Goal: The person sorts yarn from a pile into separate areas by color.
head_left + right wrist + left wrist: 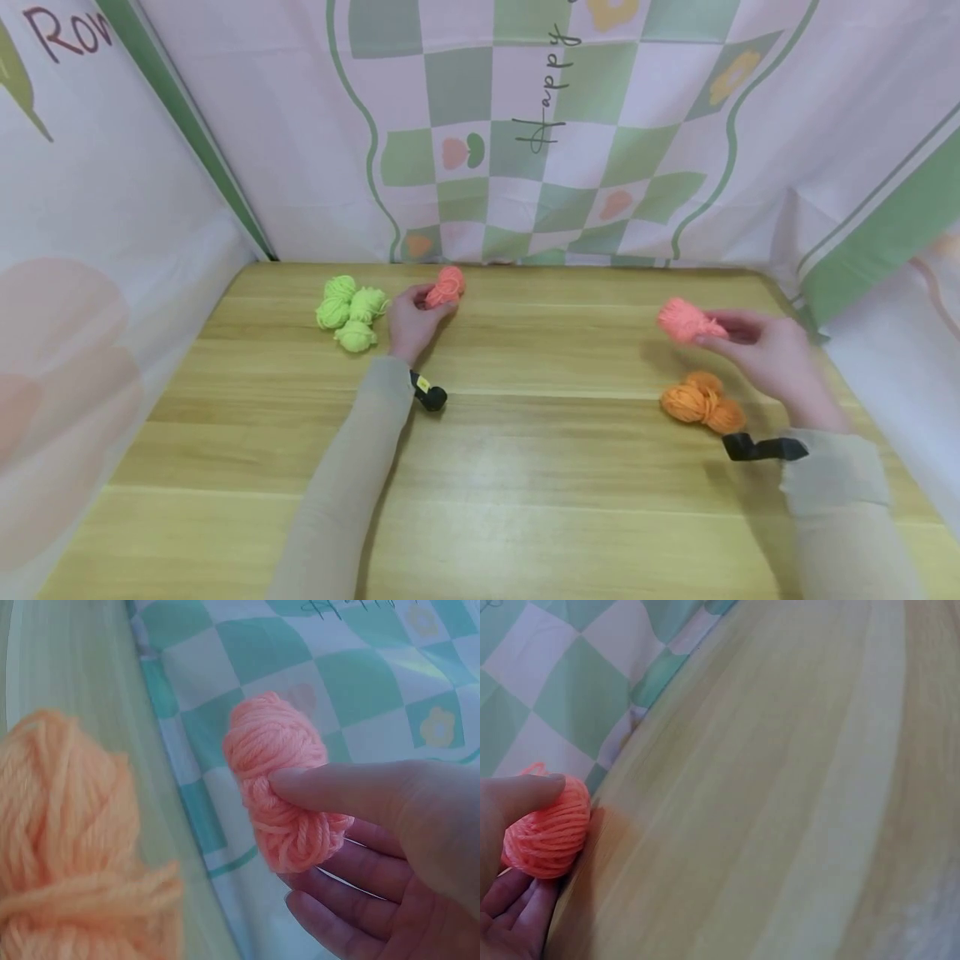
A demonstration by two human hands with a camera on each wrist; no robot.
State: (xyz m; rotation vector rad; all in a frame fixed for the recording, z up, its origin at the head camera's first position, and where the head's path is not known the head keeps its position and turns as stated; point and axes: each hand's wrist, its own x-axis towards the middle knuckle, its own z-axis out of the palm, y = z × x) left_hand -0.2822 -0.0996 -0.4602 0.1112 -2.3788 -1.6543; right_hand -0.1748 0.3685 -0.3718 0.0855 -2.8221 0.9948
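1. Because a thumb across the banded middle probably steadies a soft bundle, my right hand pinches the pink yarn there, its other fingers behind and below.
2. My left hand pinches the coral yarn, thumb on one side and fingers on the other, likely gently so the strands keep their shape.
3. The pink yarn juts past my right fingertips, seemingly raised off the wooden table.
4. The coral yarn pokes out beyond my left fingertips; whether it touches the wood I cannot tell.
5. Three green bundles cluster just left of my left fingers. The orange yarn rests below my right fingers, nearer me, perhaps set apart by colour.
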